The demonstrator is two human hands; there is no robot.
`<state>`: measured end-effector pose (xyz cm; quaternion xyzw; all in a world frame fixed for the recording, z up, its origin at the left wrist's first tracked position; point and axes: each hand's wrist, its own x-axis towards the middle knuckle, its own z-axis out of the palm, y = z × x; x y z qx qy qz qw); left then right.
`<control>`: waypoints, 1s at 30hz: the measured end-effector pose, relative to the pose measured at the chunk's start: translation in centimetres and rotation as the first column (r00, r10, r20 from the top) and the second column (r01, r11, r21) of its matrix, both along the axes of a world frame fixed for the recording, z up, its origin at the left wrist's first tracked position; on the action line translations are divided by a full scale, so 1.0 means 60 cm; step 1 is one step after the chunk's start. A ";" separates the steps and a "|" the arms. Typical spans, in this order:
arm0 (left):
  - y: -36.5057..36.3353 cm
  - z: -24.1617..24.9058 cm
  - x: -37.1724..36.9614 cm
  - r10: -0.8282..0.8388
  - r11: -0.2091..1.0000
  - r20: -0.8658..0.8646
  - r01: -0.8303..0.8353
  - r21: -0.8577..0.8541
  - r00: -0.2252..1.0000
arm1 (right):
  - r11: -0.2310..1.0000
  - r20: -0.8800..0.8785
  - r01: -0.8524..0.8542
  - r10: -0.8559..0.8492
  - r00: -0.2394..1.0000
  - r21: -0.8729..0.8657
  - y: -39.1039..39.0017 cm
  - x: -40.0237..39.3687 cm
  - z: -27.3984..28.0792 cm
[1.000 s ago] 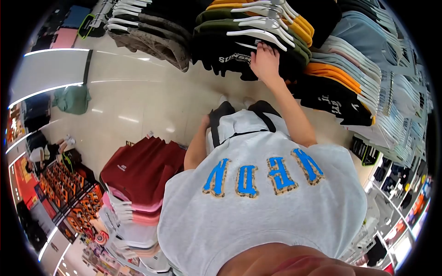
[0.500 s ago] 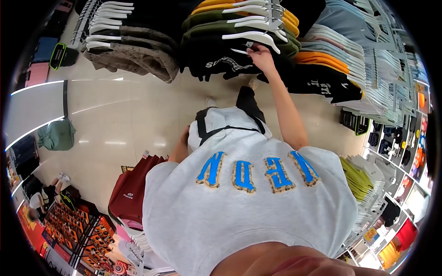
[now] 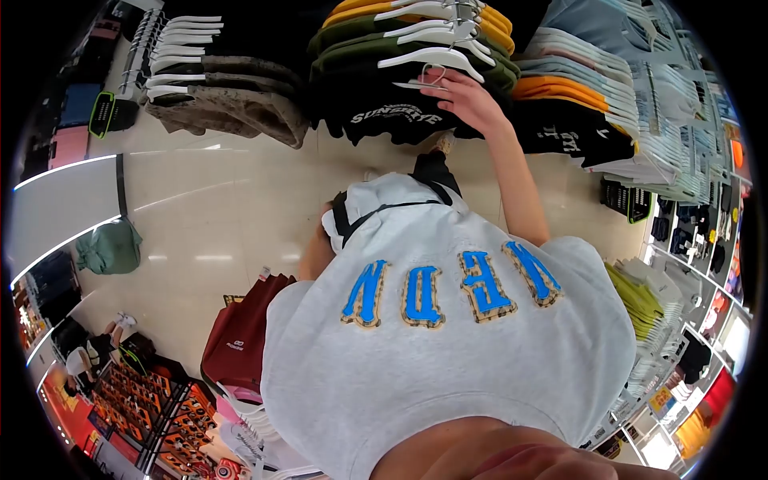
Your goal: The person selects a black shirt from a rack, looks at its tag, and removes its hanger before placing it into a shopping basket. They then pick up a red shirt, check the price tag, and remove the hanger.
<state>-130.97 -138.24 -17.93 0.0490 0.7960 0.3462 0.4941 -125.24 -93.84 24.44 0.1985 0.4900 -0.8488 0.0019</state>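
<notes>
At the front of the middle rack, my right hand (image 3: 466, 100) grips a white hanger (image 3: 410, 85), its fingers across the hanger's shoulder and its metal hook showing above them. A black T-shirt (image 3: 376, 132) with arched white lettering hangs below this hanger. Just behind it, another white hanger (image 3: 432, 58) is on the rack, with dark green shirts (image 3: 324, 62) and mustard yellow shirts (image 3: 344, 14) farther back. My left hand (image 3: 326, 226) is low beside my waist, mostly hidden by my grey shirt, so its fingers do not show.
Brown patterned garments (image 3: 232, 112) hang at the left. To the right are orange shirts (image 3: 552, 90) and a black printed shirt (image 3: 572, 132). Maroon garments (image 3: 240, 328) hang close at my left side, green ones (image 3: 636, 304) at my right. A person (image 3: 84, 360) is at the far left.
My right hand has shifted its hold along the hanger, and the hook now shows above the fingers. The black T-shirt hangs slightly lower, its lettering more fully visible. The view has shifted slightly.
</notes>
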 end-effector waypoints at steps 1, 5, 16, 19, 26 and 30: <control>-0.007 -0.002 0.001 0.009 1.000 0.003 -0.009 -0.001 1.000 | 0.998 -0.063 -0.044 0.042 0.997 -0.040 0.005 0.007 0.005; -0.030 -0.018 -0.001 0.020 1.000 0.028 -0.019 -0.010 0.999 | 0.976 -0.083 -0.065 0.084 0.993 0.207 0.002 0.010 0.011; -0.017 -0.078 -0.103 0.115 0.948 0.123 -0.146 0.282 0.986 | 0.962 0.003 0.083 -0.086 0.996 0.259 -0.033 0.041 0.025; 0.144 0.220 -0.141 0.122 0.878 -0.016 -0.101 0.467 0.992 | 0.995 0.018 0.092 -0.093 0.996 0.050 -0.035 0.055 0.022; 0.391 0.655 -0.081 0.185 0.689 -0.854 0.555 0.465 0.486 | 1.000 0.060 0.015 -0.015 0.998 0.002 -0.044 0.069 0.033; 0.431 0.634 -0.062 0.044 0.602 -0.878 0.689 0.404 0.476 | 1.000 0.040 0.025 -0.024 0.999 -0.009 -0.052 0.081 0.049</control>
